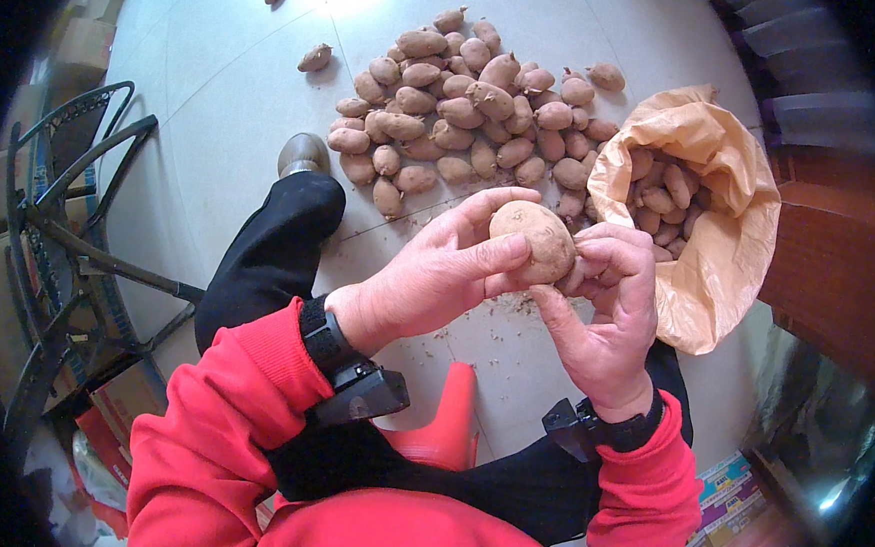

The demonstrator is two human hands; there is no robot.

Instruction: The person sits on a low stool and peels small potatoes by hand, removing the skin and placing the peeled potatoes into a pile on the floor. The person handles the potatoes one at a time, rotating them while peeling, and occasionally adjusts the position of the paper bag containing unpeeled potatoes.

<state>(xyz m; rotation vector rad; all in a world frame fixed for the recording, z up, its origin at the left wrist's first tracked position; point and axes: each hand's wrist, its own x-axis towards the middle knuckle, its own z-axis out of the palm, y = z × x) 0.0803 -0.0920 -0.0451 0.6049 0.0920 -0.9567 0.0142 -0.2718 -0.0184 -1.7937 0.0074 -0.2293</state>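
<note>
My left hand (445, 266) holds a large brown potato (533, 238) between its thumb and fingers. At the potato's right side, the fingertips of my right hand (608, 306) touch its surface; something small and rounded shows under the potato there, partly hidden by the fingers. Beyond my hands a heap of potatoes (458, 113) lies on the tiled floor, several with small sprouts. To the right stands an open orange plastic sack (714, 290) with more potatoes (660, 201) inside.
Small crumbs (510, 308) dot the floor below my hands. A red plastic stool (451, 417) is between my legs. At left stands a black metal frame (71, 236) near cardboard boxes (87, 45); at right is a reddish-brown wooden cabinet (829, 252). Loose potatoes (315, 58) lie beyond my left foot.
</note>
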